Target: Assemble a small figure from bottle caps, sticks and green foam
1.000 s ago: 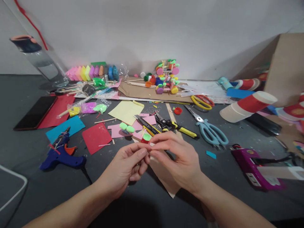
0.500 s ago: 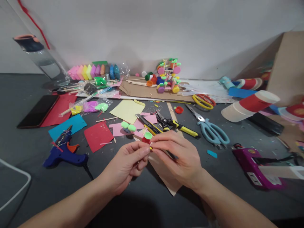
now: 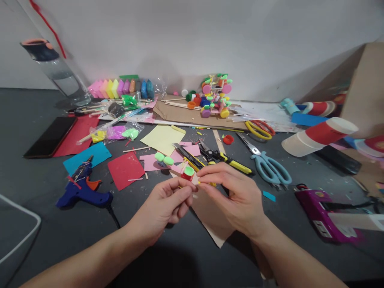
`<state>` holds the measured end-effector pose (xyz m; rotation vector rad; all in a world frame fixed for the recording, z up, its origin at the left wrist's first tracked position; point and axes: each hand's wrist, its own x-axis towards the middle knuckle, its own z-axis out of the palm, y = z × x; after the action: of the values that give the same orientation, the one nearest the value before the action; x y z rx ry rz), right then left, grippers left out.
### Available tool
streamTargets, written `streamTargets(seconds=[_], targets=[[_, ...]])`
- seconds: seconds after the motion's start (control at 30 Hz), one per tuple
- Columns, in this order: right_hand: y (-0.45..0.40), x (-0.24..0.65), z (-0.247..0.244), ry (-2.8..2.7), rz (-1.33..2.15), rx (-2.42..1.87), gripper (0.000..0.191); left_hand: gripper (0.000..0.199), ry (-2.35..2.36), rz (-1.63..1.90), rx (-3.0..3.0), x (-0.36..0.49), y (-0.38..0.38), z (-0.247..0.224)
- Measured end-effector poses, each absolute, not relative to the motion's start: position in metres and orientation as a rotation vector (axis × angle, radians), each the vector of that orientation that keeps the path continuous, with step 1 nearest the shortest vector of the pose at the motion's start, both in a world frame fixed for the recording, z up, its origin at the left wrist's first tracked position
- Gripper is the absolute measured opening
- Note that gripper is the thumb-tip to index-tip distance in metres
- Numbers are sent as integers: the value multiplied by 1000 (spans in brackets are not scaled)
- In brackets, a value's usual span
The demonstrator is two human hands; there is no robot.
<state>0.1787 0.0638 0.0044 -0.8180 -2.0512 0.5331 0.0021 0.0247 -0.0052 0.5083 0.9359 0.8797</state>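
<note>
My left hand (image 3: pixel 172 202) is closed in a pinch, thumb against forefinger. What it pinches is mostly hidden; only a thin yellow sliver shows above the forefinger. A tiny yellow piece (image 3: pixel 199 183) shows at the fingertips of my right hand (image 3: pixel 235 194), which is closed on it. Just beyond the fingertips stands a red bottle cap (image 3: pixel 187 177) with green clay (image 3: pixel 188 172) inside. Behind it are light green discs (image 3: pixel 164 159) on a small craft piece. A strip of tan cardboard (image 3: pixel 211 218) lies beneath my hands.
A blue glue gun (image 3: pixel 85 194) lies at left, near red paper (image 3: pixel 125 170). Beyond my hands are a utility knife (image 3: pixel 189 157) and blue-handled scissors (image 3: pixel 268 166). Paper cups (image 3: pixel 318 137) and a purple power strip (image 3: pixel 319 214) are at right. A clay-and-stick model (image 3: pixel 216 96) stands at the back.
My hands have drawn slightly apart. The yellow piece, earlier between both hands' fingertips, is now at my right fingertips. The whole view has shifted a little.
</note>
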Motion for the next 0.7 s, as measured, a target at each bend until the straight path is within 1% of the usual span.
streamTargets(seconds=[0.13, 0.27, 0.37, 0.5, 0.6, 0.7], targets=[[73, 183, 3, -1939, 553, -941, 11, 25, 961, 886, 556, 4, 22, -6], [81, 187, 4, -1894, 590, -1010, 11, 28, 1024, 944, 637, 2, 20, -9], [83, 190, 12, -1925, 633, -1025, 11, 28, 1118, 1028, 753, 0, 21, -8], [83, 193, 21, -2024, 703, -1027, 13, 22, 1263, 1133, 931, -3, 23, -4], [86, 196, 15, -2067, 718, -1048, 14, 17, 1408, 1173, 1271, -4, 23, -4], [90, 198, 0, -2072, 704, -1086, 14, 16, 1533, 1111, 1702, -7, 25, -10]])
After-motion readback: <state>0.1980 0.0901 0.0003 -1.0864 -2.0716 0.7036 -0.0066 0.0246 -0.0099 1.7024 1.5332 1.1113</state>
